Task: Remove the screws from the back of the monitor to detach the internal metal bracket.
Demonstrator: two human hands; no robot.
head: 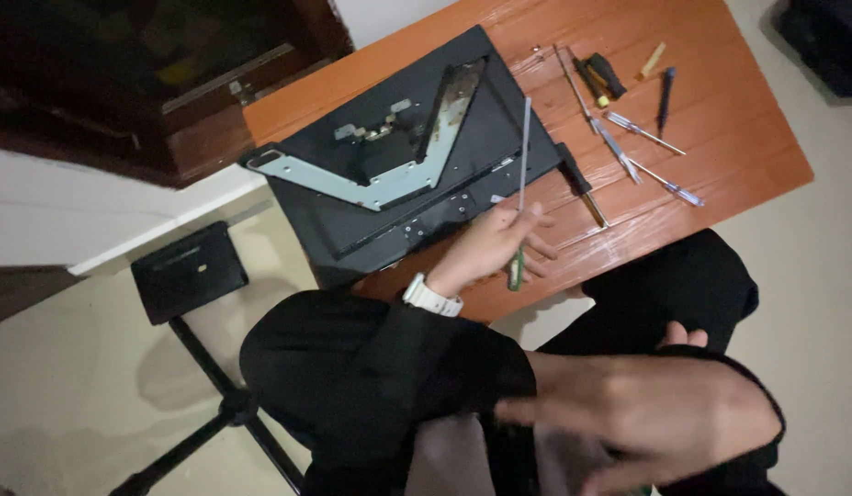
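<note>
My left hand [488, 246], with a white watch at the wrist, is shut on a long screwdriver [520, 174] with a green handle. Its thin shaft lies across the back of a black flat monitor [320, 216] that rests face down on an orange wooden table [720, 119]. A grey V-shaped metal bracket [389, 184] sits on the monitor's back, left of the shaft. My right hand [646, 413] is close to the camera at the bottom, blurred, with its fingers spread toward the left above my black-clad lap, and it holds nothing.
Several screwdrivers and metal tools [628, 138] lie loose on the table to the right of the monitor. A black square plate on a tripod stand [189, 271] stands on the pale floor at left. A dark wooden cabinet [150, 83] fills the upper left.
</note>
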